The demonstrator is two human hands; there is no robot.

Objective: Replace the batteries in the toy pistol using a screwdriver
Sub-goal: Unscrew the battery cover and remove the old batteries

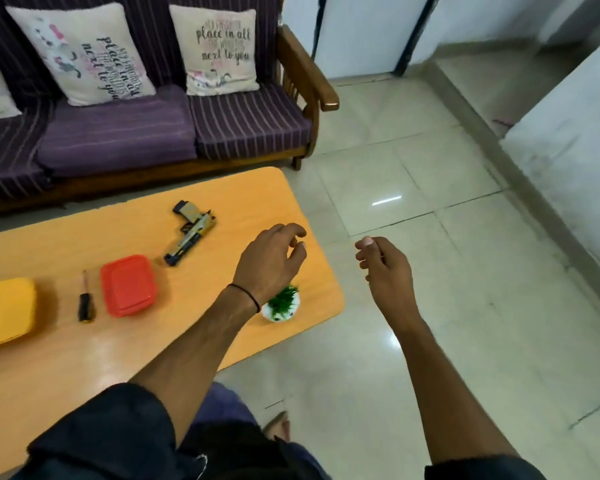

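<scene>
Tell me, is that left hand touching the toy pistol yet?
Apart. The head view shows the left hand well clear of the toy pistol, with a stretch of bare orange table plainly visible between them.

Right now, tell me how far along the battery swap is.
Nothing looks done: the pistol lies on the table, and the screwdriver lies untouched between the yellow box and the red box. In hand: nothing; the left hand hangs above the table's end, the right hand over the floor, both empty. Left: everything, from unscrewing to swapping and closing. No batteries show.
</scene>
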